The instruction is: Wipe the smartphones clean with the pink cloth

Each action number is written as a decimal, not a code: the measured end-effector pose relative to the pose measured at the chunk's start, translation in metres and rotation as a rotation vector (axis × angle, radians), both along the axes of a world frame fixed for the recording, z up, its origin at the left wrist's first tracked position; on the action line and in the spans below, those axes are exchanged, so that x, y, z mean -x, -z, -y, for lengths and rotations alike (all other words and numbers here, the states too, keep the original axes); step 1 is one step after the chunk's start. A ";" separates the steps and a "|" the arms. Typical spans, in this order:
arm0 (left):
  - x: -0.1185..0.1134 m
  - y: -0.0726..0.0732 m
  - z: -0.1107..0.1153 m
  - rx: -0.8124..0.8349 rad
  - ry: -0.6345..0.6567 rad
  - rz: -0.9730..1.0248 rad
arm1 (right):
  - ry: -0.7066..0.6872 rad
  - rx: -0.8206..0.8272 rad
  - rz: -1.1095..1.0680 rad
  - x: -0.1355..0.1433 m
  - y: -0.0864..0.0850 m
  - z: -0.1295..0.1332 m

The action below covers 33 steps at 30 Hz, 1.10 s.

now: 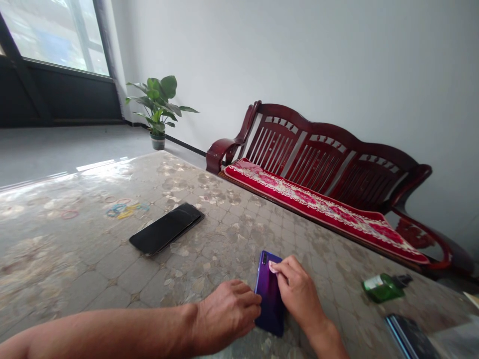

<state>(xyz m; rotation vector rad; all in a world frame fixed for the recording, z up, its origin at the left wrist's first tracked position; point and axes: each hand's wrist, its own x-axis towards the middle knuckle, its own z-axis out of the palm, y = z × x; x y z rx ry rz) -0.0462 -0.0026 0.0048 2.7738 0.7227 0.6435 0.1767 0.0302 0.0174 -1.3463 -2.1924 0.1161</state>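
A purple-blue phone (270, 305) lies back side up on the patterned tablecloth, its camera strip at the far left corner. My left hand (232, 310) is closed at the phone's left edge, fingers curled against it. Between the thumb and fingers of my right hand (299, 290) is a small whitish pad (272, 268), pressed on the phone's back near the camera. The right hand covers part of the phone's right edge.
Farther left on the table (209, 269) lies a black phone (166, 229), with several coloured rubber bands (125, 210) beyond it. To the right are a green bottle (383, 288) on its side and a dark phone (411, 340). A wooden bench (318, 134) stands behind.
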 end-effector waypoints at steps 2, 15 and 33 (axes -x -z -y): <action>0.000 0.001 0.000 0.006 -0.002 -0.002 | 0.011 0.008 -0.032 0.000 0.001 0.001; -0.001 -0.001 -0.001 0.036 0.004 0.007 | 0.078 0.005 -0.054 -0.006 0.008 -0.002; -0.001 0.002 -0.006 0.011 0.012 0.012 | 0.080 -0.042 -0.061 -0.011 0.009 -0.008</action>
